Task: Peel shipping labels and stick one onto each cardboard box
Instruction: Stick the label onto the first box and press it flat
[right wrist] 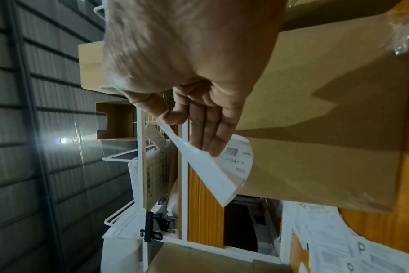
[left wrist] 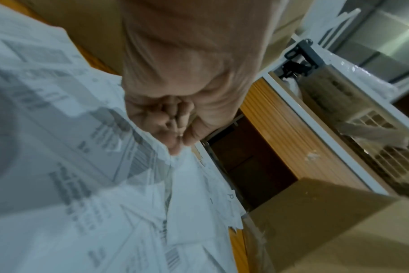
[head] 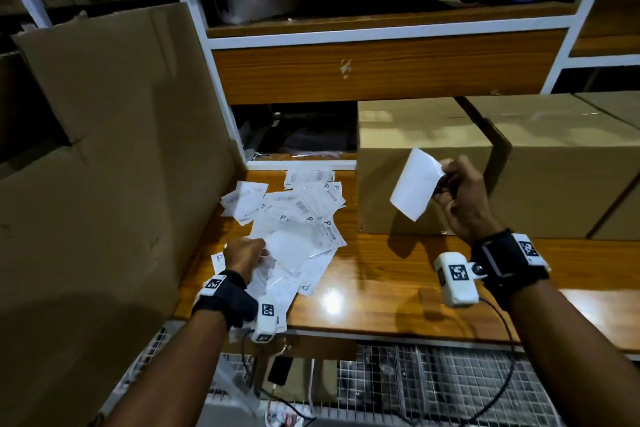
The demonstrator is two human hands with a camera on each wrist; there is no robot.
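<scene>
Looking down through the head view: right hand [head: 460,198] raised in front of a closed cardboard box [head: 426,166], thumb and fingers pinching one edge of a white label [head: 414,184]. Label hangs in the air, blank side toward the camera, apart from the box face. Box stands on a glossy wooden table [head: 381,277], more boxes just beside it to the right. Left hand [head: 244,253] low on a loose pile of printed labels [head: 304,215] spread over the table's left part; fingers curled onto the sheets, though from here it is unclear whether they grip one. Large opened carton [head: 110,166] stands at far left, flap upright; its inside is not visible. Wooden shelf unit [head: 381,69] with white frame behind the table.

Left wrist view: left hand [left wrist: 175,114] seen from the palm side, fingertips [left wrist: 175,149] bunched together and pressed to the edge of a sheet in the pile of printed labels [left wrist: 82,166]. Whether the sheet is truly pinched cannot be told. Barcodes and a letter P legible here.

Right wrist view: right hand [right wrist: 199,103] with thumb on one side of the label [right wrist: 220,171] and straight fingers on the other. Printed face shows only here: barcode, "2-DAY". Label curls, close to the cardboard box [right wrist: 327,120] wall, not touching.
</scene>
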